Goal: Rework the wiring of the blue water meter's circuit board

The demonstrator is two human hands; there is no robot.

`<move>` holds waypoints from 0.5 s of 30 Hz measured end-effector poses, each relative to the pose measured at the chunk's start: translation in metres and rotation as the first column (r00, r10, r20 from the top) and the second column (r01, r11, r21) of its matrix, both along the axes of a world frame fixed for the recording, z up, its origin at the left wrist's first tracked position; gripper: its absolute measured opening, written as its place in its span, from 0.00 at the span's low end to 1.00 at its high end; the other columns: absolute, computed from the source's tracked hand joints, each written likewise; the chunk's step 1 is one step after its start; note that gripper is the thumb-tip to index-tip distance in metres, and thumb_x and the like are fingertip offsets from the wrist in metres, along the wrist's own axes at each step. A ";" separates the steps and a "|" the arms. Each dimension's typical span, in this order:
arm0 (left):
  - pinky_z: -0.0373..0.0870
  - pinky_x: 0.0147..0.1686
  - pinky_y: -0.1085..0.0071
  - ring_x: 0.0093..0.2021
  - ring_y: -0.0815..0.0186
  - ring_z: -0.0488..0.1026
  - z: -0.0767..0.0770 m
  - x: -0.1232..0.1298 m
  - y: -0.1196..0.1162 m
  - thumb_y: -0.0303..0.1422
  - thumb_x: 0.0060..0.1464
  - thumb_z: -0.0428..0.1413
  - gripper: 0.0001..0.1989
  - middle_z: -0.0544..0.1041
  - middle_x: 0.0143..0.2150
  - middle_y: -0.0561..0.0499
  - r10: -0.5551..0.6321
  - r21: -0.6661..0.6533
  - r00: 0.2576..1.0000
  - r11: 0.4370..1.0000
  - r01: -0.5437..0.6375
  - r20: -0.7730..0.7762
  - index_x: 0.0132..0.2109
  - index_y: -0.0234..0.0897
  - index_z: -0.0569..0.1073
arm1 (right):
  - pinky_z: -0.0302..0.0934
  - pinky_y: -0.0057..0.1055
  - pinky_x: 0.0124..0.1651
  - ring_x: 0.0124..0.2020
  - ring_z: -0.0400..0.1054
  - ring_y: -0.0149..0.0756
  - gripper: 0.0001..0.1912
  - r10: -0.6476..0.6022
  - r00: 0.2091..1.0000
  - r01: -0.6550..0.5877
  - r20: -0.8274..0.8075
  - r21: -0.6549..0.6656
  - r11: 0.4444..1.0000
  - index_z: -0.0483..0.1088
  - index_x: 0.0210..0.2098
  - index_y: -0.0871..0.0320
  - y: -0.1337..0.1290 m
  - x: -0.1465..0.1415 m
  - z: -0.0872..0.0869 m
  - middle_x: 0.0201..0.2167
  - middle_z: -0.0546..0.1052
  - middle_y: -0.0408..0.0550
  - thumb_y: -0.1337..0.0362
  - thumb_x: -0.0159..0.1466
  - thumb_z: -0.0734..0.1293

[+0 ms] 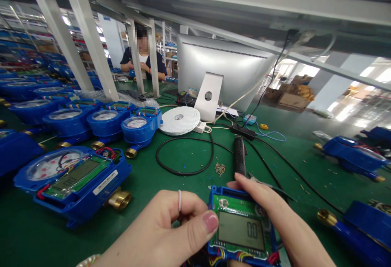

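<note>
A blue water meter [241, 228] with its electronics box uncovered is at the bottom centre-right, a green circuit board and a display showing zeros inside. My left hand [174, 226] is closed at the box's left edge, thumb pressed on the rim and fingers curled behind it. My right hand [271, 206] wraps the box's far right corner and right side. Coloured wires run along the near edge of the board, and the lower part of the meter is out of sight. Just beyond stands a black electric screwdriver [240, 157], with a pile of small brass screws [220, 169] to its left.
Another uncovered meter [76, 181] lies at left, with rows of meters [106, 120] behind it. More meters [354, 153] are at right. A white tape roll [180, 120], a monitor [220, 67] and a black cable [157, 159] occupy the green bench. A co-worker [143, 59] sits beyond the frame.
</note>
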State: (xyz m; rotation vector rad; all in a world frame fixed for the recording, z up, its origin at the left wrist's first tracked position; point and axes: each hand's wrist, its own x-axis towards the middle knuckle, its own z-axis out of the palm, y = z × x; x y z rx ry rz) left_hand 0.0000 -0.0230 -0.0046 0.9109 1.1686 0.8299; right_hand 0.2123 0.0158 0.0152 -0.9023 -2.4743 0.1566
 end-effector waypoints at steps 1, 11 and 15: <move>0.62 0.36 0.63 0.29 0.64 0.63 0.000 0.000 0.000 0.56 0.43 0.59 0.26 0.69 0.27 0.52 0.002 0.001 1.000 1.000 -0.002 -0.001 0.33 0.35 0.73 | 0.63 0.26 0.55 0.55 0.65 0.37 0.37 0.009 0.999 -0.012 0.038 0.082 0.997 0.51 0.62 0.60 0.002 0.002 -0.001 0.55 0.68 0.49 0.54 0.59 0.67; 0.60 0.32 0.66 0.29 0.65 0.61 -0.001 0.000 -0.001 0.56 0.43 0.58 0.26 0.66 0.27 0.53 -0.012 0.022 0.999 1.000 0.013 -0.053 0.34 0.34 0.72 | 0.61 0.24 0.57 0.53 0.66 0.36 0.35 0.023 0.994 -0.055 0.105 0.319 0.946 0.59 0.57 0.63 0.005 0.007 -0.003 0.52 0.70 0.49 0.48 0.58 0.66; 0.58 0.31 0.68 0.29 0.66 0.60 0.001 -0.001 0.001 0.57 0.43 0.58 0.27 0.66 0.26 0.53 -0.011 0.013 0.999 1.000 0.011 -0.034 0.32 0.34 0.71 | 0.65 0.29 0.54 0.55 0.65 0.39 0.33 0.025 1.000 -0.028 0.018 0.264 0.964 0.60 0.56 0.62 0.006 0.006 -0.001 0.54 0.68 0.54 0.49 0.59 0.68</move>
